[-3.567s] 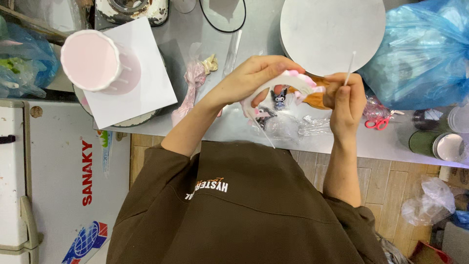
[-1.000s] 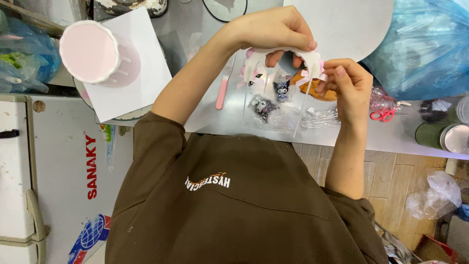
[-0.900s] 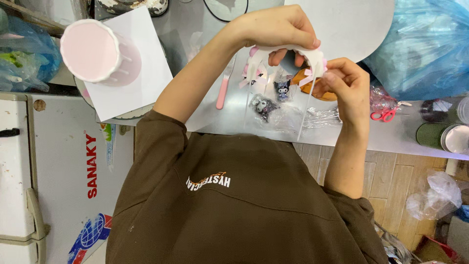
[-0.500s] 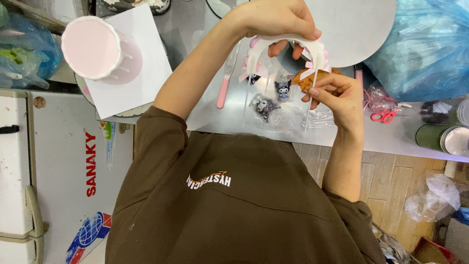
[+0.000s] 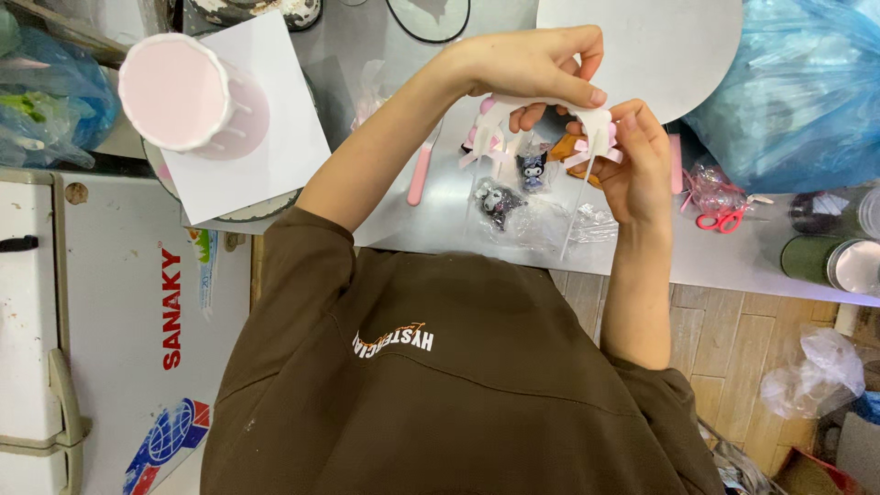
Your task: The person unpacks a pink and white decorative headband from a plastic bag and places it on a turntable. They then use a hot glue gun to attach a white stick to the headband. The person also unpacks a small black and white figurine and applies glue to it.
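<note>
Closest in, two small dark toy figures in clear plastic wrap (image 5: 513, 188) lie on the grey counter (image 5: 733, 261). Just above them, the right hand (image 5: 637, 165) pinches a thin white stick (image 5: 576, 215) and one end of a white curved arch piece with pink bows (image 5: 541, 115). The left hand (image 5: 536, 64) curls tight around the arch top. At ten o'clock stands a tall pink round cake (image 5: 183, 92).

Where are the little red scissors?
In the head view, the red scissors lie on the grey table at the right, just past the right hand, beside crinkly clear wrappers and below the big blue plastic bag.
</note>
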